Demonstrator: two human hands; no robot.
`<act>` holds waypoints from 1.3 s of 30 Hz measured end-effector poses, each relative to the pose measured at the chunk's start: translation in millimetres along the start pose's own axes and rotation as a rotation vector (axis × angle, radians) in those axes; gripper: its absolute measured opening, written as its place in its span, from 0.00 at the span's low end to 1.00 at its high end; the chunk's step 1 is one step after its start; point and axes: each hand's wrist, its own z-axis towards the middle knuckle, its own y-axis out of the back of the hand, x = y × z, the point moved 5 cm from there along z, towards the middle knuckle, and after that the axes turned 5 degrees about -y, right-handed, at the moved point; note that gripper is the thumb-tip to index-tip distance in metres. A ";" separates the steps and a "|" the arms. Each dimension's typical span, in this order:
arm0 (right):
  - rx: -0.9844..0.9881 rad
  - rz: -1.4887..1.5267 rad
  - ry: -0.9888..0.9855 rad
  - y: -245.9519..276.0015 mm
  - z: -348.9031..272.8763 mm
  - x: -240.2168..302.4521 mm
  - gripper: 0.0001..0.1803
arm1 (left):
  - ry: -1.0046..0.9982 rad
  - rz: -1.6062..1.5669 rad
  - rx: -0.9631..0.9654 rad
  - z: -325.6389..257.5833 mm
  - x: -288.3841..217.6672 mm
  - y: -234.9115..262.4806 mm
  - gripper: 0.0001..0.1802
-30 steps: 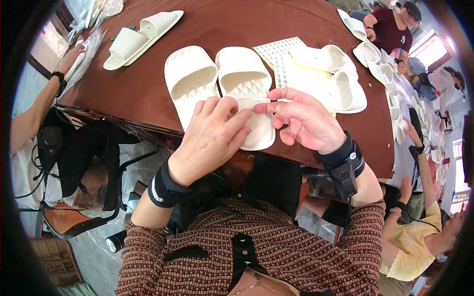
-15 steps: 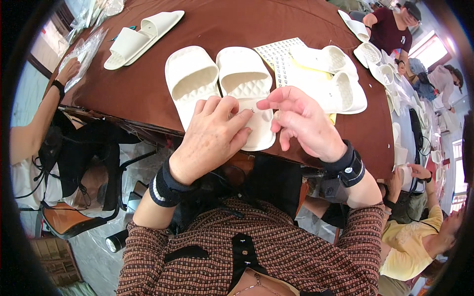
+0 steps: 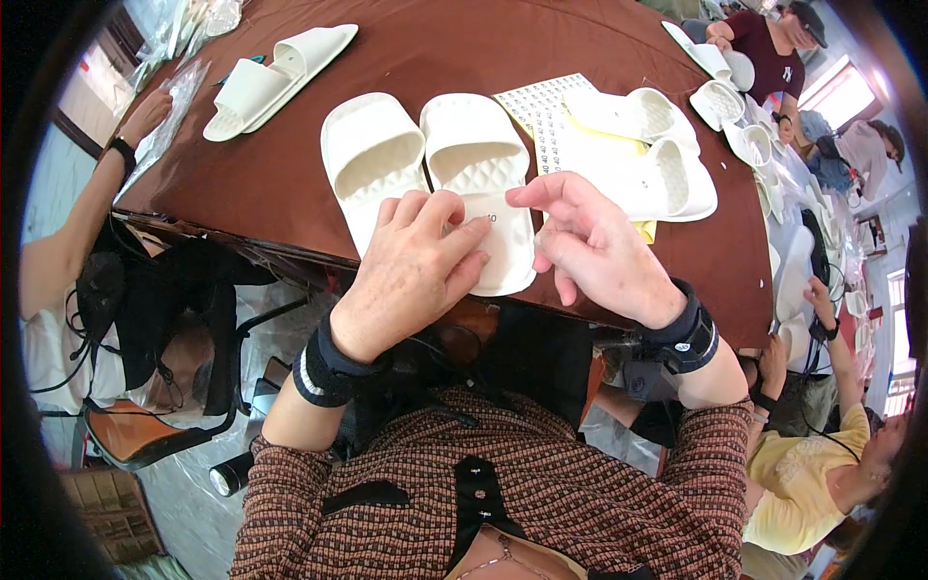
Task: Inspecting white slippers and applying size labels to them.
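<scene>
Two white slide slippers lie side by side on the brown table (image 3: 280, 193), a left slipper (image 3: 372, 159) and a right slipper (image 3: 478, 155). My left hand (image 3: 411, 271) lies flat over their heels. Its fingertips press on a small white sticker (image 3: 488, 220) on the right slipper's heel. My right hand (image 3: 590, 246) hovers just right of that heel with thumb and forefinger stretched toward the sticker and nothing visible between them. Both wrists wear black bands.
A white sticker sheet (image 3: 541, 97) and another white slipper pair (image 3: 657, 145) on yellow paper lie behind my right hand. A third pair (image 3: 275, 68) sits far left. Another person's hand (image 3: 145, 116) holds plastic bags at the left edge. People sit at right. A black chair (image 3: 184, 319) stands below left.
My right hand's thumb and forefinger have come apart from the pinch at my left fingertips. My left fingers have settled flat on the right slipper's heel.
</scene>
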 end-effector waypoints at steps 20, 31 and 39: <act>-0.145 -0.146 0.183 11.7 19.7 9.7 0.20 | 0.071 -0.033 -0.223 -16.0 13.4 31.0 0.15; -0.168 -0.560 0.358 37.6 93.6 28.9 0.24 | 0.765 -0.399 -0.276 -105.1 65.2 31.2 0.13; 0.200 -0.575 0.260 31.4 129.7 20.8 0.34 | 0.871 -1.122 -0.241 -96.8 47.5 -1.3 0.20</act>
